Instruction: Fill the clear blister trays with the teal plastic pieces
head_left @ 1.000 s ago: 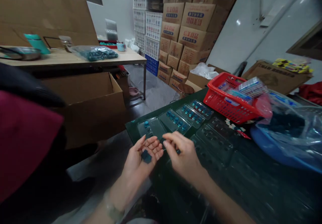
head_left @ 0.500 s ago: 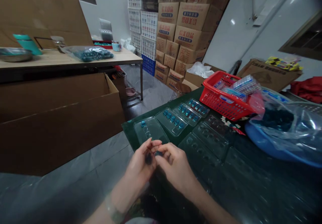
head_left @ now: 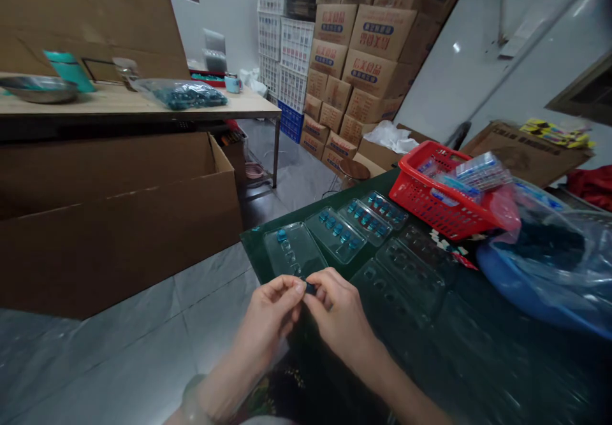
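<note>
Between my two hands is a small dark blue piece (head_left: 310, 288), pinched at the fingertips; its exact kind is too small to make out. My right hand (head_left: 337, 304) grips it from the right. My left hand (head_left: 275, 307) is closed, thumb and forefinger touching the piece's left end. Just beyond my fingers lies a clear plastic tray (head_left: 306, 250) with one blue piece (head_left: 282, 236) in its far slot. To its right, another clear tray (head_left: 342, 255) holds a row of blue pieces (head_left: 337, 229).
More clear trays (head_left: 411, 272) cover the dark green table (head_left: 258, 246). A red basket (head_left: 440, 199) of packets stands at the right, beside a blue basin (head_left: 516, 291) with a plastic bag. A large cardboard box (head_left: 119, 240) is on the floor at left, before a wooden table (head_left: 248, 103).
My left hand has turned and its fingers have closed to a pinch at the small dark blue piece. The view has shifted slightly left.
</note>
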`<state>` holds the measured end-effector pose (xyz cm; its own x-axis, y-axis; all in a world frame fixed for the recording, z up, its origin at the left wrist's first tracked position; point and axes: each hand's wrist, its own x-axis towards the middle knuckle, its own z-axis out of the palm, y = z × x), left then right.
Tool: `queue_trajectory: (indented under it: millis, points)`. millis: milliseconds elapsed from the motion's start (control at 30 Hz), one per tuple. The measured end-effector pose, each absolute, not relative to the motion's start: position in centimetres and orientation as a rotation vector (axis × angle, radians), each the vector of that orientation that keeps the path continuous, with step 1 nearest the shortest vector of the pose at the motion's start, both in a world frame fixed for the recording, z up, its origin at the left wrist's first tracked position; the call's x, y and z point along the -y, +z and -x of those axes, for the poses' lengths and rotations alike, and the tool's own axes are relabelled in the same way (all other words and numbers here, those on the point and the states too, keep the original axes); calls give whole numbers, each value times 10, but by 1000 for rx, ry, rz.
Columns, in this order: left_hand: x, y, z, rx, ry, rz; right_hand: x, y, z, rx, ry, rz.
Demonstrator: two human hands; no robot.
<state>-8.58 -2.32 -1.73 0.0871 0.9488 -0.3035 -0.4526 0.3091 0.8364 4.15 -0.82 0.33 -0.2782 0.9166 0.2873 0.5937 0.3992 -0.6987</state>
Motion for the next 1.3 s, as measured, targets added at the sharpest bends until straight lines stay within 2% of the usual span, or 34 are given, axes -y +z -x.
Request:
queue_trajectory:
  millis: [467, 767, 833, 1000, 1300]
  points:
    - [11, -18, 95, -790, 1104, -422, -8, -8, -41, 1868, 839, 1118]
    - [6, -25, 98, -917, 1340, -488, -22, -3, -23, 1883, 844, 1049]
    - [3, -24, 104, -913, 1338, -446, -36, -5, -18, 1931, 788, 1103]
    - [-3, -27, 130, -897, 1413, -373, -79, -18, -5, 2143, 412, 1362]
    - [-6, -38, 140, -888, 1378, -332, -91, -24, 10, 2309, 199, 1527]
